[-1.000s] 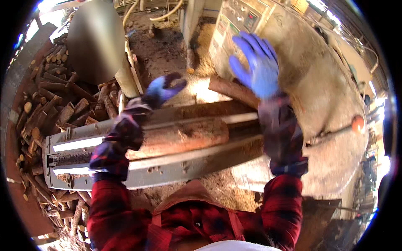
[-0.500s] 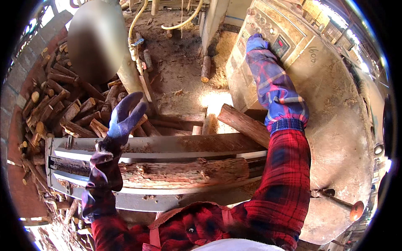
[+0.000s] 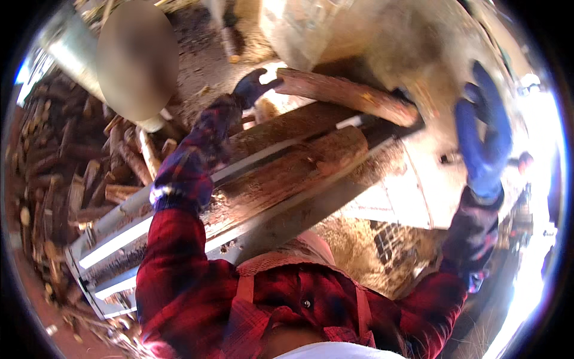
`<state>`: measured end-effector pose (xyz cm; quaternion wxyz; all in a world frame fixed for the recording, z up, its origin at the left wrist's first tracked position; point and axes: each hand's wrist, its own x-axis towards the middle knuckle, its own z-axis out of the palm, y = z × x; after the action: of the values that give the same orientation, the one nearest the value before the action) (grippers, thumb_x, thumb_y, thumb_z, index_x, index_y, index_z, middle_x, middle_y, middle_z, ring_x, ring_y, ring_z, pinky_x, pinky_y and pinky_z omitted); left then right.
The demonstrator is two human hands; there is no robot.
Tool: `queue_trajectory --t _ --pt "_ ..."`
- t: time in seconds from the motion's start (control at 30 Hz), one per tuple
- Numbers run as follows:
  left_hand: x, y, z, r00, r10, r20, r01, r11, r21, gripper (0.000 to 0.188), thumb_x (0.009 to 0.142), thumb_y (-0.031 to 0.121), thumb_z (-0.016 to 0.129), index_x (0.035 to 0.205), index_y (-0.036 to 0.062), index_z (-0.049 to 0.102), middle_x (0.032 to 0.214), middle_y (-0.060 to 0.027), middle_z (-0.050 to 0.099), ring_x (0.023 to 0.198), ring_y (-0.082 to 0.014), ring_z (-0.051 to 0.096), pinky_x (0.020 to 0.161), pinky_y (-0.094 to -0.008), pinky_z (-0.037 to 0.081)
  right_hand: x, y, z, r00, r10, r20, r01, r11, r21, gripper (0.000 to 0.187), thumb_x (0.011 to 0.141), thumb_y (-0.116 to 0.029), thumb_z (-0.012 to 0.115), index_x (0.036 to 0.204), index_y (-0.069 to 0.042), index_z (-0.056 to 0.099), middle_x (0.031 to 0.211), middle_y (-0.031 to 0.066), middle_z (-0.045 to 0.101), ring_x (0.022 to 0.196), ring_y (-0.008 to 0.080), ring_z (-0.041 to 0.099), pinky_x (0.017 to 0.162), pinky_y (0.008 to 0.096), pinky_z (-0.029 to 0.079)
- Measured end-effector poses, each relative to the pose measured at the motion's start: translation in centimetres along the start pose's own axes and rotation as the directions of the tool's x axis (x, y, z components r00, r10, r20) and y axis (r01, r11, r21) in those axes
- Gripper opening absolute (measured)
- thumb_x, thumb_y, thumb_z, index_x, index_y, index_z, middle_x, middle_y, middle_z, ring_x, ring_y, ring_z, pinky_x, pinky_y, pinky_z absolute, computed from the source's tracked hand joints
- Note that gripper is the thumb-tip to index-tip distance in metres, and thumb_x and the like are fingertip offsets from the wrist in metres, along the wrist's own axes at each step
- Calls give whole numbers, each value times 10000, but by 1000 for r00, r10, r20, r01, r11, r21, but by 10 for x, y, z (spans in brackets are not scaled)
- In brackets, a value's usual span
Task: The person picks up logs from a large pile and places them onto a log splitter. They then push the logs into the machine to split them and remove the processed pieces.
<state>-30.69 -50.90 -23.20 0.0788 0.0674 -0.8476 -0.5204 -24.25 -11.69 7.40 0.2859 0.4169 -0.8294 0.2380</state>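
My left hand [image 3: 256, 88], in a dark glove, reaches to the left end of a bark-covered log [image 3: 350, 96]. Its fingers are apart around that end; whether they touch it is hard to tell. The log slants across the far side of a metal trough, its right end near the machine housing. In the trough lies a thicker, rough-barked log [image 3: 287, 176], below my left forearm. Over at the right, my right hand [image 3: 487, 128] in a blue glove is raised with fingers spread, holding nothing, in front of the pale housing.
The metal trough [image 3: 263, 239] runs from lower left to upper right in front of me. A large pile of cut logs [image 3: 78, 161] fills the left side. Beyond stands a pale post [image 3: 75, 51]. Sawdust [image 3: 353, 251] lies at the trough's near right.
My right hand has left the control panel's knobs and swung to the right. My left hand has moved right to the slanted log's end. The view has turned to the right.
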Motion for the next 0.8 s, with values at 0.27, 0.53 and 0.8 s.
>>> queue_trajectory --t 0.27,0.53,0.8 --pt "126 -78 65 932 -85 353 354 429 -831 477 944 412 559 1212 19 601 1046 -100 671 913 -260 626 840 -398 497 -85 34 -147 917 398 35 -361 862 -355 483 914 -67 531 1383 24 454 1204 131 562 946 200 564 823 305 465" --pt "58 -20 60 980 174 99 -73 770 -634 308 919 217 632 1116 -20 630 1082 -119 650 978 -243 641 890 -374 523 -80 130 -141 543 746 385 -690 658 -301 533 946 -208 479 1406 48 401 1030 94 576 785 169 508 715 276 430" --pt "-60 121 42 738 655 163 -672 691 265 778 757 397 801 1353 64 428 1260 -170 528 1094 -318 588 903 -472 509 -93 107 -95 910 385 153 -405 750 523 609 959 -327 462 1401 85 385 854 59 591 646 139 470 625 244 405"
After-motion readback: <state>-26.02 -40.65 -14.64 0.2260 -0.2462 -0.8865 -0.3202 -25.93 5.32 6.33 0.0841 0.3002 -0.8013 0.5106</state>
